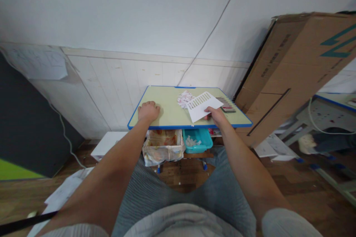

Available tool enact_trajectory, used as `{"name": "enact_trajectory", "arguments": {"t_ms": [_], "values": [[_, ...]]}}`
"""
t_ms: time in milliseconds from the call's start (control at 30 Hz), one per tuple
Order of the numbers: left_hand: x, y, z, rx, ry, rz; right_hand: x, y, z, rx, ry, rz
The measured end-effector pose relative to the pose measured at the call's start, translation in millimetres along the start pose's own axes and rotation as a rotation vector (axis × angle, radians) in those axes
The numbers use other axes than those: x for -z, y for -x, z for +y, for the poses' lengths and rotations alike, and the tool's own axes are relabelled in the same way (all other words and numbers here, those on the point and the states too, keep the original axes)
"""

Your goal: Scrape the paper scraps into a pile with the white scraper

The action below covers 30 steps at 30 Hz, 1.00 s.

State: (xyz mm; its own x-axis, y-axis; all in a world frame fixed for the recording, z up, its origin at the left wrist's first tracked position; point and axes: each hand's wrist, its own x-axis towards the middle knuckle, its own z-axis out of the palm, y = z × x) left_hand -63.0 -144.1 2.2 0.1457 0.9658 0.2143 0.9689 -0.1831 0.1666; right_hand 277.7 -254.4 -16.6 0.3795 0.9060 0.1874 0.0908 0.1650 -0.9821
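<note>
My right hand (215,115) pinches a white sheet (204,108) by its near right edge, thumb on top. A row of narrow slots or strips runs along the sheet's far side; I cannot tell whether they are cut through. The sheet is tilted above the table (169,116), partly covering a pile of small white and reddish pieces (184,99). On the table's left part rests my left hand (149,111), palm down with fingers curled in, nothing visible in it. A flat object, blurred out in the picture (227,104), lies just right of the sheet.
Beneath the tabletop are a cloth-lined basket (164,152) and a turquoise bin (207,144) with white scraps. A tall cardboard box (300,70) leans at the right. The wall (155,70) stands behind the table. A white box (104,142) is on the floor at left.
</note>
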Motion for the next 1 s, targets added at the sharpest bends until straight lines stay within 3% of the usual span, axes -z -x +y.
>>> {"name": "enact_trajectory", "arguments": {"t_ms": [300, 667, 1000], "values": [[-1, 0, -1, -0.004, -0.015, 0.006, 4, 1, 3, -0.009, -0.002, -0.012], [-2, -1, -1, -0.002, -0.014, 0.001, 3, -24, 26, -0.043, 0.059, 0.189], [-3, -2, -1, 0.009, -0.009, -0.005, 3, -33, 42, -0.046, 0.151, 0.145]]}}
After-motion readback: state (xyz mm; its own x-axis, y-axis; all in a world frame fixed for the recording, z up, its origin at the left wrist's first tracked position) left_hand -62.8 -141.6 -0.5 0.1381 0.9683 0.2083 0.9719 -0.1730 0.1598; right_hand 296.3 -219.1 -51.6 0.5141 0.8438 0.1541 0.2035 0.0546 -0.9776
